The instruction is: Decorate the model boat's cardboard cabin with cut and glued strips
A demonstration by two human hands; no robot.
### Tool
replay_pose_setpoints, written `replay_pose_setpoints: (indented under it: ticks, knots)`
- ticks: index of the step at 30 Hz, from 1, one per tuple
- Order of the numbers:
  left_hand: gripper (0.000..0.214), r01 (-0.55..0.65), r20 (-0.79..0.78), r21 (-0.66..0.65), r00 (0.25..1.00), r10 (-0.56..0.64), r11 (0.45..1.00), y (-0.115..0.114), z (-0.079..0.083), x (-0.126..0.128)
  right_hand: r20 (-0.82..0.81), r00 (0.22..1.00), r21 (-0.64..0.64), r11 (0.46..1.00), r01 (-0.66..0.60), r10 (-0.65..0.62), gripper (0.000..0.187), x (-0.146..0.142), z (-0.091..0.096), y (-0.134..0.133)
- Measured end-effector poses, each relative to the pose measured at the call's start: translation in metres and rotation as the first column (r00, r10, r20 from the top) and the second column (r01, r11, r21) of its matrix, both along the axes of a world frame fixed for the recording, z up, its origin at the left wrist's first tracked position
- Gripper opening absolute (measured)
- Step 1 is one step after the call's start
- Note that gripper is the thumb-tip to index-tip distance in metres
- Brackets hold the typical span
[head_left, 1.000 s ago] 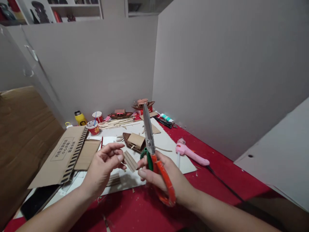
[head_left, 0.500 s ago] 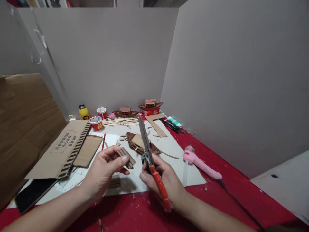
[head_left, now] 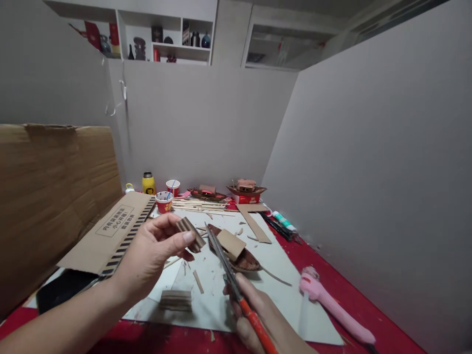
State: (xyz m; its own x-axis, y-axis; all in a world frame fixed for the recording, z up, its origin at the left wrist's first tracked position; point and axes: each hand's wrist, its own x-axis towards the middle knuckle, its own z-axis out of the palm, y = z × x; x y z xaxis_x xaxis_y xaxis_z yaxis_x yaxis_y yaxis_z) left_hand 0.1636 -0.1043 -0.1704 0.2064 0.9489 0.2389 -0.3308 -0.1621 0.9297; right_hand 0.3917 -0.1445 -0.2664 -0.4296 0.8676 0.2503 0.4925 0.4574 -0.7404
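Note:
My left hand (head_left: 153, 255) pinches a small ribbed piece of brown cardboard (head_left: 190, 233) between thumb and fingers, held up over the white board (head_left: 221, 295). My right hand (head_left: 258, 314), low at the frame's bottom, grips a pair of scissors (head_left: 228, 273) with red and green handles; the blades are together and point up and left, the tip close under the cardboard piece. Just behind the blades lies a brown model boat (head_left: 238, 253) with a tan cardboard roof. Another ribbed cardboard piece (head_left: 176, 300) lies flat on the board below my left hand.
A pink glue gun (head_left: 332, 305) lies at the right on the red tabletop. Flattened cardboard (head_left: 110, 231) and a big brown carton (head_left: 44, 196) stand left, with a phone (head_left: 61, 295). Paper cups (head_left: 164, 201), a yellow bottle (head_left: 148, 183), sticks and two finished boats (head_left: 245, 188) line the back wall.
The view has tilted up and both hands have dropped lower in it. The scissors have swung from near upright to leaning left, with the tip under the cardboard piece. My left hand has lifted that piece.

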Motion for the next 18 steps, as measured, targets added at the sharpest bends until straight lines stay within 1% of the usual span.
replay_pose_setpoints:
  ticks: [2,4,8,10,13,18]
  knots:
    - [0.013,0.003,-0.002,-0.005,1.0,-0.003,1.0,0.0,-0.001,0.001,0.034,0.999,0.051,0.999,0.018,-0.02,0.055,-0.003,0.003,-0.003]
    - [0.015,0.009,-0.006,-0.023,1.0,-0.009,1.0,0.0,-0.005,0.003,0.046,0.998,0.065,0.998,0.027,-0.03,0.051,-0.006,0.006,-0.004]
    - [0.014,0.039,-0.016,-0.046,0.999,-0.04,0.998,0.001,-0.011,0.005,-0.028,0.996,-0.036,0.995,-0.09,0.089,0.049,-0.008,0.006,0.001]
    - [0.014,0.053,-0.025,-0.048,0.998,-0.055,0.997,0.001,-0.011,0.005,-0.067,0.99,-0.075,0.988,-0.132,0.127,0.049,-0.007,0.005,0.004]
    - [0.015,0.051,-0.033,-0.052,0.998,-0.052,0.997,0.003,-0.011,0.006,-0.079,0.987,-0.09,0.985,-0.145,0.138,0.047,-0.007,0.008,0.004]
    - [0.016,0.053,-0.05,-0.044,0.997,-0.055,0.998,0.005,-0.01,0.005,-0.124,0.986,-0.127,0.984,-0.124,0.108,0.052,-0.011,0.013,-0.001]
